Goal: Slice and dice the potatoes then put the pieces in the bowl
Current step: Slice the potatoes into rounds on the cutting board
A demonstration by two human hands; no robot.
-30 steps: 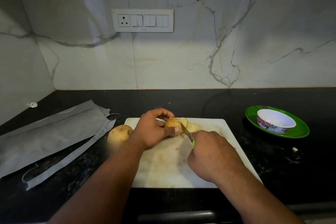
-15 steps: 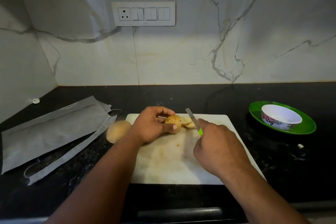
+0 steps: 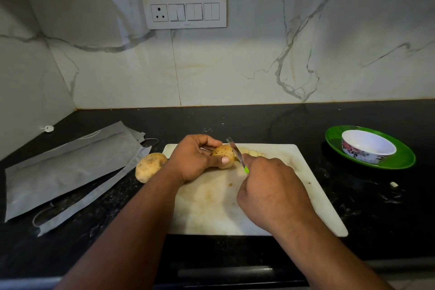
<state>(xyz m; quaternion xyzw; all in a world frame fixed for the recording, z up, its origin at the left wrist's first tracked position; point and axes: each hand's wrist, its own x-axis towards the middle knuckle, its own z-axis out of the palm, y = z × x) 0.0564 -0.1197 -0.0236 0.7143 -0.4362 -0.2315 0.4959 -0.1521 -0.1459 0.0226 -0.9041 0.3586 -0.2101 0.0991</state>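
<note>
On white board (image 3: 294, 172), tan speckled potato (image 3: 222, 152), pale slices (image 3: 253, 152) behind

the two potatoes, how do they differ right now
The potato on the cutting board is gripped by the left hand and partly cut, with slices lying behind the knife. The whole potato lies untouched on the black counter, against the cutting board's left edge. Both have tan, speckled skin.
</note>
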